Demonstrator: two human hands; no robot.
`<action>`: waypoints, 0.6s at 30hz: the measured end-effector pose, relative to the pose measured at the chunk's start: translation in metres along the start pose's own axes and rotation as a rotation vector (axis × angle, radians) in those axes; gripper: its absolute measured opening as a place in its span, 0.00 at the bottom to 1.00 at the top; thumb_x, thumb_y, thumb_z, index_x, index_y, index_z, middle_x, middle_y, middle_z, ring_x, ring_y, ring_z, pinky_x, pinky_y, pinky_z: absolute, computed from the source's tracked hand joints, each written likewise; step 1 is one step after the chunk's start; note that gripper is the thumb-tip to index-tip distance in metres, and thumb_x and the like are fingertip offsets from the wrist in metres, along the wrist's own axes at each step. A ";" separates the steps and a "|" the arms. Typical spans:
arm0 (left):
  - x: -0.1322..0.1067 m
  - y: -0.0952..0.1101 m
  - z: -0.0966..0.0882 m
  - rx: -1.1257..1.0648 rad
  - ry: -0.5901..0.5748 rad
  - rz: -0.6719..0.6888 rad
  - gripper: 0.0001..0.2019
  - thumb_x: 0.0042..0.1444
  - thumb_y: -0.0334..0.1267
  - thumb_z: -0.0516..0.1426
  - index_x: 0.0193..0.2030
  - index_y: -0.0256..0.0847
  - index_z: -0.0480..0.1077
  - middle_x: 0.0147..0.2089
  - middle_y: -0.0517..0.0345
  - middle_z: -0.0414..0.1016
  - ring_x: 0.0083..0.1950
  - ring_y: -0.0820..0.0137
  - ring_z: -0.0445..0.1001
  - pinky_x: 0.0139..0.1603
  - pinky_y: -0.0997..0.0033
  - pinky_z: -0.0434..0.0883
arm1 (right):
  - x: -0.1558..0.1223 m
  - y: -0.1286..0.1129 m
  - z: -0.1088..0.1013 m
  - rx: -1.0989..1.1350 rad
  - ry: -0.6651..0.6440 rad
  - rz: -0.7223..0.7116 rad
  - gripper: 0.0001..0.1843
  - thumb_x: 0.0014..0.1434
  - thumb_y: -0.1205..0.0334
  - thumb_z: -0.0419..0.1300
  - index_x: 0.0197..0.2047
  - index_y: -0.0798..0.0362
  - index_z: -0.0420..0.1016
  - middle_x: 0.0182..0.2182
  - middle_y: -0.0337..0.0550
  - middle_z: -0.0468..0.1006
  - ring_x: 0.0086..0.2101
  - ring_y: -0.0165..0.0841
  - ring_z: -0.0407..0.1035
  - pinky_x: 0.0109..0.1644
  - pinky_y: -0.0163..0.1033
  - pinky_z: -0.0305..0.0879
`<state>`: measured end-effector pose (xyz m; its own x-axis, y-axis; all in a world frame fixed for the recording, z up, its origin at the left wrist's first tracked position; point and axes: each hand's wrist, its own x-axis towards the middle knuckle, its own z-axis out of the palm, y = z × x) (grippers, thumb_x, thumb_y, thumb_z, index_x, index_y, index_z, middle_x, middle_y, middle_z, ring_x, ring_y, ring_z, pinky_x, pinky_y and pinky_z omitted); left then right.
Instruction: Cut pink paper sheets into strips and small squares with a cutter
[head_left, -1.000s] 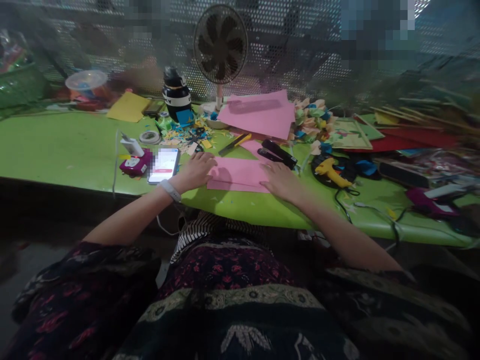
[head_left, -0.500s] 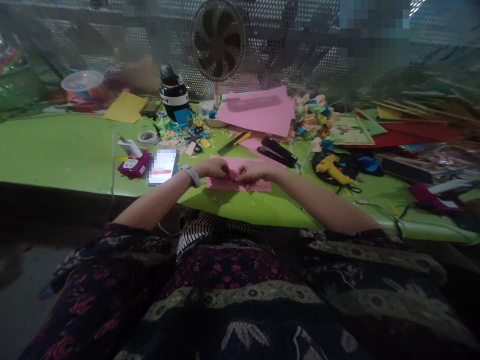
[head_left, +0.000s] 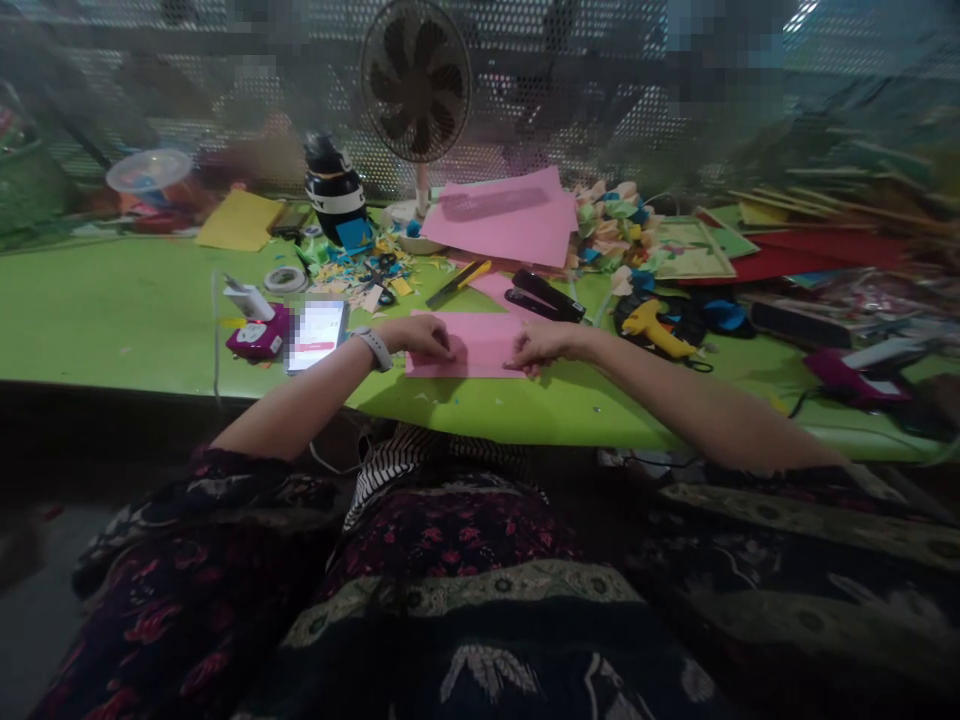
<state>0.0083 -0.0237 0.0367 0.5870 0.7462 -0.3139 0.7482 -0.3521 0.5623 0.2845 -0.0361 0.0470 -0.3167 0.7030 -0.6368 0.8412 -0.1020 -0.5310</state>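
Left hand (head_left: 420,338) and right hand (head_left: 544,342) have parted since the earlier frame: there they met over the middle of the pink paper (head_left: 487,342); now one is over its left part and the other at its right end. The whole view has also slid a little leftward.

The green tabletop (head_left: 120,320) carries everything. At its back lie large pink sheets (head_left: 502,215), probably put there to leave the front free for handwork. The pink paper, smaller, lies flat near the front edge with its long side along it, likely so that both hands can reach it evenly and steady it. The phone (head_left: 326,328), left of the left hand, has its screen turned toward the person, seemingly for easy glancing. The stapler (head_left: 551,297) and the thinner cutter (head_left: 459,283) rest just behind the paper, presumably kept within reach.

Left fingers (head_left: 444,350) curl inward, their tips down on the paper's left part; right fingers (head_left: 517,360) are bunched at its right end, near the front corner. Bare paper shows between the two sets. Whether either pinches the paper or only presses it, I cannot tell.
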 end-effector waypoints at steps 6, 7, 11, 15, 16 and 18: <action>0.009 0.030 0.000 0.052 -0.052 -0.139 0.21 0.48 0.58 0.67 0.25 0.41 0.75 0.27 0.53 0.79 0.31 0.66 0.74 0.33 0.67 0.68 | -0.013 0.022 -0.008 -0.030 0.031 0.018 0.21 0.54 0.50 0.78 0.27 0.54 0.74 0.22 0.40 0.78 0.23 0.27 0.71 0.23 0.31 0.52; 0.012 0.038 0.003 0.047 -0.041 -0.150 0.22 0.50 0.60 0.66 0.24 0.41 0.75 0.26 0.51 0.79 0.30 0.65 0.75 0.34 0.67 0.69 | -0.013 0.021 -0.008 -0.033 0.033 0.015 0.21 0.54 0.51 0.77 0.27 0.54 0.74 0.22 0.41 0.78 0.23 0.27 0.71 0.23 0.32 0.53; 0.026 0.064 0.018 0.029 -0.051 -0.157 0.24 0.54 0.59 0.66 0.24 0.38 0.77 0.26 0.46 0.80 0.30 0.63 0.78 0.36 0.64 0.74 | -0.013 0.019 -0.007 -0.036 0.037 0.013 0.19 0.56 0.52 0.76 0.26 0.53 0.73 0.23 0.42 0.79 0.24 0.29 0.72 0.23 0.33 0.54; 0.030 0.063 0.022 0.054 -0.068 -0.189 0.24 0.54 0.60 0.65 0.23 0.39 0.76 0.24 0.48 0.78 0.27 0.64 0.76 0.34 0.65 0.74 | -0.015 0.019 -0.005 -0.025 0.048 0.017 0.20 0.55 0.52 0.76 0.25 0.53 0.73 0.23 0.41 0.78 0.23 0.28 0.71 0.23 0.33 0.53; 0.028 0.058 0.021 0.040 -0.076 -0.203 0.25 0.54 0.61 0.65 0.21 0.39 0.75 0.24 0.48 0.78 0.26 0.65 0.75 0.33 0.65 0.73 | -0.015 0.019 -0.005 -0.020 0.049 0.014 0.20 0.55 0.53 0.76 0.25 0.53 0.73 0.23 0.41 0.78 0.23 0.28 0.71 0.23 0.33 0.53; 0.022 0.045 0.017 0.013 -0.092 -0.228 0.27 0.52 0.63 0.65 0.18 0.40 0.72 0.23 0.48 0.77 0.25 0.67 0.73 0.31 0.65 0.72 | -0.016 0.018 -0.005 -0.015 0.046 0.009 0.20 0.56 0.54 0.76 0.25 0.54 0.73 0.23 0.41 0.78 0.23 0.27 0.71 0.22 0.32 0.51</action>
<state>0.0600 -0.0331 0.0425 0.4274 0.7527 -0.5008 0.8684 -0.1878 0.4590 0.3070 -0.0459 0.0504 -0.2889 0.7337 -0.6150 0.8504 -0.0983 -0.5168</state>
